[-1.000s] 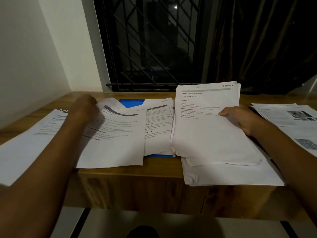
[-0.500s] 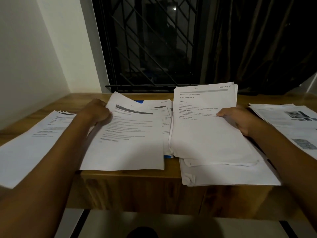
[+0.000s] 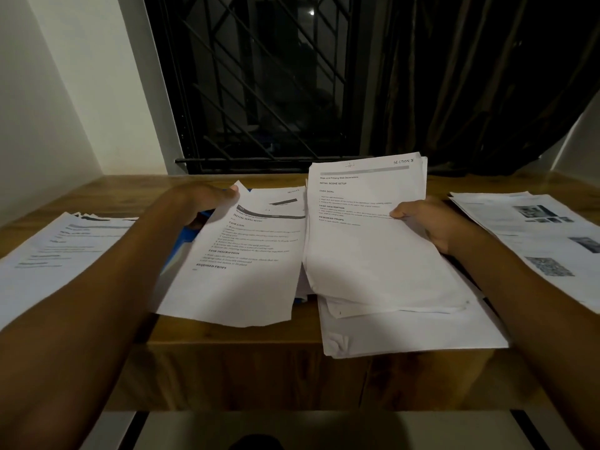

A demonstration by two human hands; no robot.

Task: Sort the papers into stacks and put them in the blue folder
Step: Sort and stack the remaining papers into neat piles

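Left hand (image 3: 201, 203) pinches the far left corner of a loose sheet (image 3: 240, 261), thumb on top, fingers curled under. Right hand (image 3: 431, 222) grips a held stack (image 3: 367, 241) by its right edge, thumb on the top page, fingers beneath.

Blue folder (image 3: 185, 245) lies flat mid-counter, mostly covered by the loose sheet and the left forearm. Only a blue sliver shows by the wrist, so its long axis is hard to call.

Edges and room: counter (image 3: 227, 336) has a bare wood strip along the back under the window grille (image 3: 259, 92). There is also a small bare patch at the front between the loose sheet and the bottom pile (image 3: 406, 326). The bottom pile's near edge hangs just over the counter front. Left pile (image 3: 58, 251) runs out of frame at left, near the wall (image 3: 48, 92). Photo pile (image 3: 539, 235) fills the right end, with a narrow gap to the held stack that the right hand takes up. Curtain (image 3: 470, 76) hangs behind at right.

Orientation: the loose sheet's long axis runs front to back, slightly skewed, heading end away, print up. The held stack is also long front to back, its "SECTION 3" header at the far end. That far end is lifted, and the near end rests on the bottom pile. The loose sheet and held stack sit side by side, edges just touching.
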